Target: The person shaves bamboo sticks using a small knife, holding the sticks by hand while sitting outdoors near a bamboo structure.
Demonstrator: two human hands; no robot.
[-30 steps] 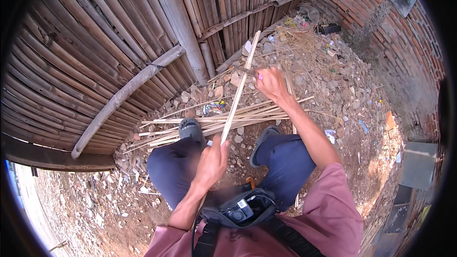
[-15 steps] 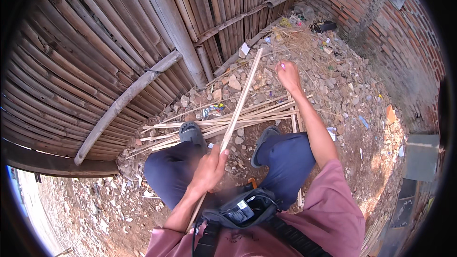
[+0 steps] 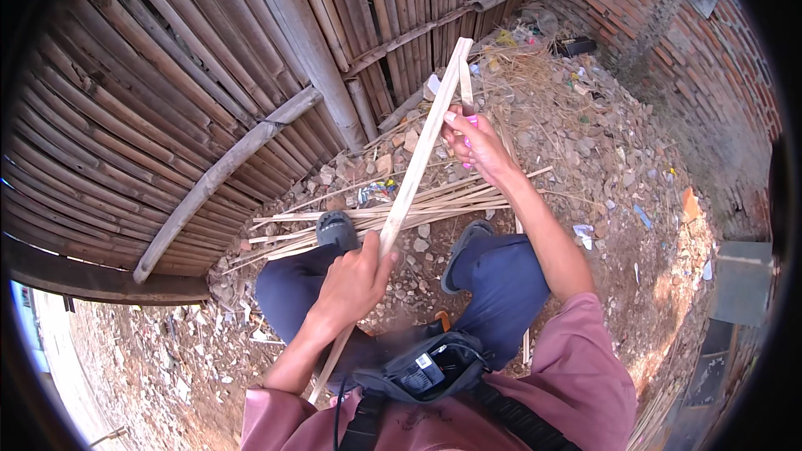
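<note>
My left hand (image 3: 355,284) is shut around the lower part of a long pale bamboo strip (image 3: 418,163) that slants up and away from my lap. My right hand (image 3: 476,146) grips a pink-handled tool (image 3: 471,121) against the strip's far part. There the strip's tip looks split into two slats. Whether the short slat above my right hand is a blade or bamboo, I cannot tell. Under the strip, a pile of thin bamboo strips (image 3: 434,200) lies across the ground in front of my feet.
A bamboo fence (image 3: 251,75) with a slanted pole stands close on the left and ahead. A brick wall (image 3: 693,50) closes the right. The ground is rubble and litter (image 3: 601,159). My sandalled feet (image 3: 337,230) rest by the pile. A black pouch (image 3: 426,372) hangs at my waist.
My right hand swung out to the right of the strip, then came back onto its far part. The strip's tip now sits higher in the picture. My left hand kept its grip.
</note>
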